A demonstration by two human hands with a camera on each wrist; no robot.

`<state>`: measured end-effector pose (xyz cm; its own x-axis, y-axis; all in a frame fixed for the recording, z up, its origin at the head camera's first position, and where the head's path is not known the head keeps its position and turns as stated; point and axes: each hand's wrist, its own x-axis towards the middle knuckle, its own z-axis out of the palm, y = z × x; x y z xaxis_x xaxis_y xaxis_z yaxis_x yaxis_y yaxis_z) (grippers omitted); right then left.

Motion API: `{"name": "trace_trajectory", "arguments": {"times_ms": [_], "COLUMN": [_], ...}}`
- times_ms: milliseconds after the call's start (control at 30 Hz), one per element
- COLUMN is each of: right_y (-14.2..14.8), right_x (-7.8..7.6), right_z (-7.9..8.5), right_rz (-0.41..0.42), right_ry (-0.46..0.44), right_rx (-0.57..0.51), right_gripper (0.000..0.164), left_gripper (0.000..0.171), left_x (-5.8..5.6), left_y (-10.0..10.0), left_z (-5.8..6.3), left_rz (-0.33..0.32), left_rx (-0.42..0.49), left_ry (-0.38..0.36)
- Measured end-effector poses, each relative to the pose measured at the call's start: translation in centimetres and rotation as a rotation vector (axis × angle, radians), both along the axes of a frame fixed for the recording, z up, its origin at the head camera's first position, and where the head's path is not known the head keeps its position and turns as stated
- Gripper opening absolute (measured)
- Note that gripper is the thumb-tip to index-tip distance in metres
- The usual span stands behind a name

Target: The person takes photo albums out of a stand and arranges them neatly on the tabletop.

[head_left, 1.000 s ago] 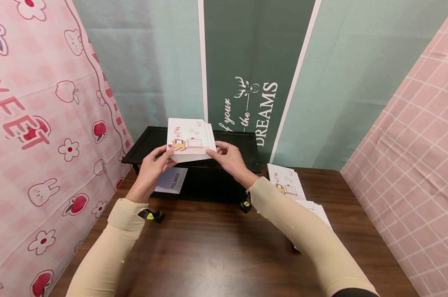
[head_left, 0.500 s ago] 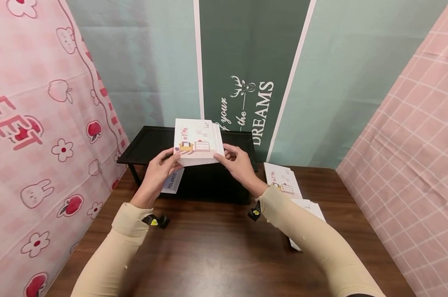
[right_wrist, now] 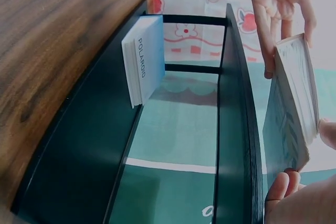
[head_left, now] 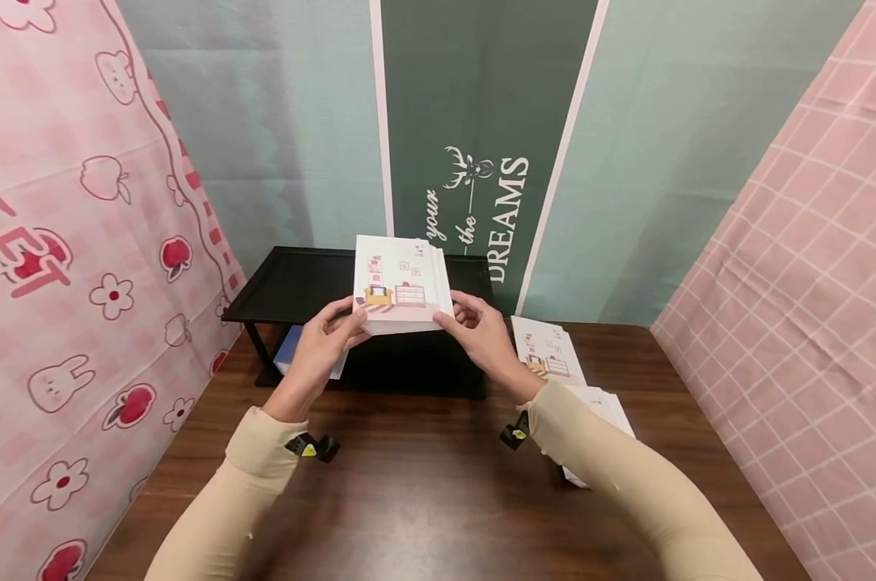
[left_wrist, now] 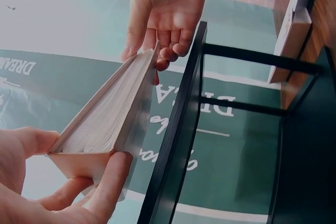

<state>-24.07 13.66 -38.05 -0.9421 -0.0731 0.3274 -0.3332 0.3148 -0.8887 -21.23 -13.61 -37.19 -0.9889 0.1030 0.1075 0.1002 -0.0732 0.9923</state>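
In the head view, both hands hold a thick photo album point(head_left: 397, 282) level above the front edge of a black two-tier rack point(head_left: 299, 278). Its white cover bears a drawing of a yellow armchair and a drawer chest. My left hand point(head_left: 320, 349) pinches the near left corner, thumb on top and fingers beneath. At the near right corner, my right hand point(head_left: 490, 345) grips it the same way. Page edges of the album point(left_wrist: 107, 106) show in the left wrist view. A blue-and-white album point(right_wrist: 149, 59) marked POLAROID lies on the rack's lower shelf, partly hidden by my left hand in the head view.
More white albums point(head_left: 550, 347) lie on the brown wooden table point(head_left: 423, 500) right of the rack, one nearer album point(head_left: 605, 407) partly behind my right sleeve. Printed cloths hang at the back point(head_left: 278, 121) and both sides.
Both hands have carried the album to the right and slightly nearer to me over the rack. The head view has shifted a little, and the POLAROID lettering is now covered by my left hand there.
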Motion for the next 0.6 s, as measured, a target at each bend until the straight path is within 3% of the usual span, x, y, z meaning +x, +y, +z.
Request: {"name": "trace_trajectory", "arguments": {"times_ms": [600], "right_y": [2.5], "right_x": [3.4], "right_z": [-1.5], "right_rz": [-0.04], "right_ry": [-0.021], "right_rx": [-0.065], "right_gripper": [0.054], "left_gripper": [0.058], "left_x": [1.9], "left_y": [2.8], "left_z": [-1.5], "left_rz": [-0.022], "left_rx": [0.086], "left_ry": [-0.015]}}
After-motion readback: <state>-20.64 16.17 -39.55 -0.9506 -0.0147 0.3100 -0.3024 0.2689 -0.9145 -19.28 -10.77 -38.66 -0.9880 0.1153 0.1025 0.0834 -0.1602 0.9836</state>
